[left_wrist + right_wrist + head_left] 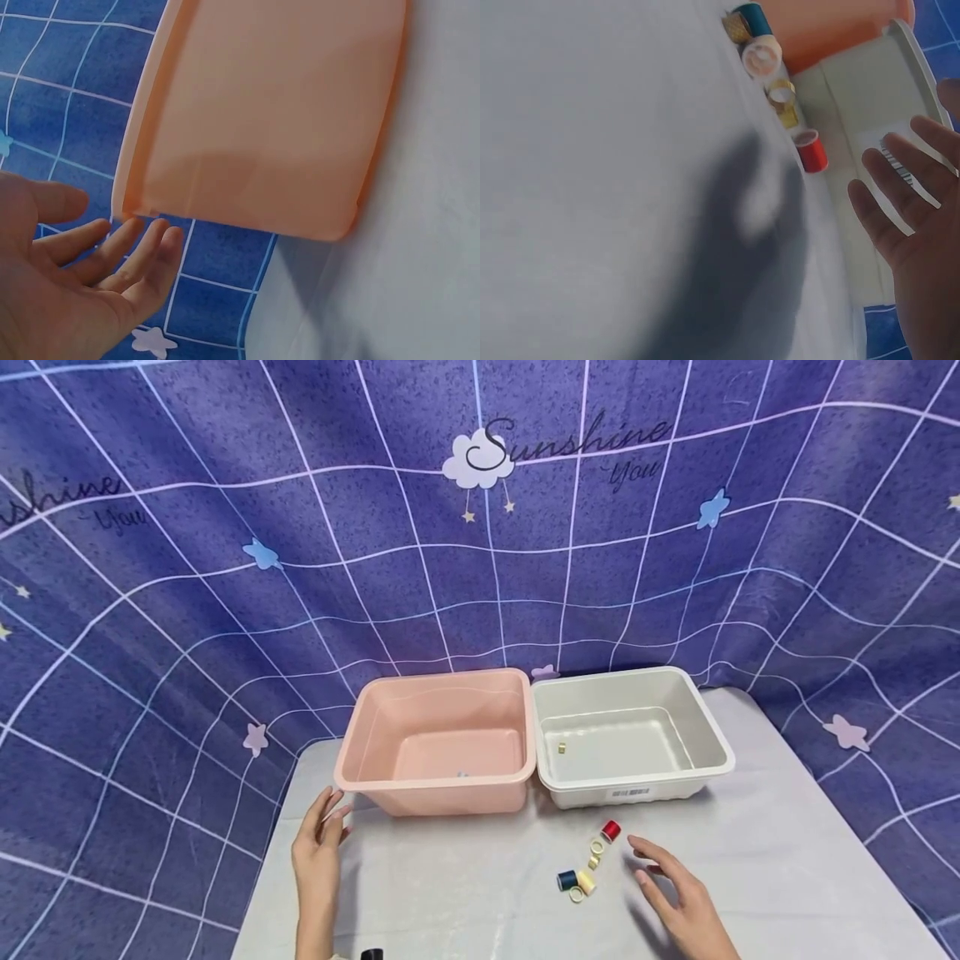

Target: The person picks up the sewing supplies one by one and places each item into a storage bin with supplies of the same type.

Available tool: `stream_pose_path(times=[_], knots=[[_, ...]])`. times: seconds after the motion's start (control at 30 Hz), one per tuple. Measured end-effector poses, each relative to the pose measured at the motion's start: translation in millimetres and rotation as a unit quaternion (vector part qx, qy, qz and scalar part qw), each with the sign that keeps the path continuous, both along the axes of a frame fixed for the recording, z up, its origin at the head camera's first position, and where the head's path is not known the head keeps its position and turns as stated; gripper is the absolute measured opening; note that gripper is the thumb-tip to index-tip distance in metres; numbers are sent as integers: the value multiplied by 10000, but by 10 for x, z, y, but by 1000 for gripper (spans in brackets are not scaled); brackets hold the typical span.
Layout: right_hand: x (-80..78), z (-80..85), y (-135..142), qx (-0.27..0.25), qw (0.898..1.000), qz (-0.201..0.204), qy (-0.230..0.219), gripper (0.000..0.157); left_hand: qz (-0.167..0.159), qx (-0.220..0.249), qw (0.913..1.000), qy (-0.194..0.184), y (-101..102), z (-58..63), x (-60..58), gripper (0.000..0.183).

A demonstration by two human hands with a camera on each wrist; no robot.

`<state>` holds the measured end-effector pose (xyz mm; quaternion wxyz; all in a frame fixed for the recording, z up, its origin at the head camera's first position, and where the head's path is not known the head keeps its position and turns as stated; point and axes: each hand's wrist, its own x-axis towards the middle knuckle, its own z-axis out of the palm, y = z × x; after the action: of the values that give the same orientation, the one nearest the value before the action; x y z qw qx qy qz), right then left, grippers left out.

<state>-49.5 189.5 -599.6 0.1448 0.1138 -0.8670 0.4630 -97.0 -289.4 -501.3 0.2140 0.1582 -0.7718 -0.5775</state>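
Note:
Beside the front left corner of a pink plastic basin [431, 797] is my left hand [318, 852], its fingers loosely bent and holding nothing. In the left wrist view the fingertips [171, 238] are close to the basin's rim; whether they touch it I cannot tell. My right hand [681, 893] hovers over the table, empty, with fingers relaxed. Just left of it lie a red thread spool [611, 831], a dark blue spool [567, 881], a pale yellow spool [587, 882] and several small yellowish rings [597, 846].
A white basin [637, 789] stands against the pink one, with a small gold ring [562, 747] inside. Something small and bluish [462, 774] shows in the pink basin. A black object [372, 954] is cut off at the bottom edge. A blue patterned curtain [480, 585] hangs behind the table.

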Motion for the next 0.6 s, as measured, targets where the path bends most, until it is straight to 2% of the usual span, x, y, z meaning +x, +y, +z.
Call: stream_pose_path(times=[0.23, 0.4, 0.5, 0.6], knots=[[66, 5, -68, -57, 9996, 122, 258, 53, -81, 574, 9980, 239, 22, -24, -56, 46], [78, -12, -96, -65, 9995, 197, 224, 53, 57, 552, 9980, 302, 21, -17, -95, 44], [81, -50, -120, -118, 9996, 233, 56, 49, 159, 515, 9982, 267, 36, 14, -143, 43], [89, -105, -149, -174, 9994, 235, -196, 46, 302, 681, 9970, 227, 58, 33, -201, 44]])
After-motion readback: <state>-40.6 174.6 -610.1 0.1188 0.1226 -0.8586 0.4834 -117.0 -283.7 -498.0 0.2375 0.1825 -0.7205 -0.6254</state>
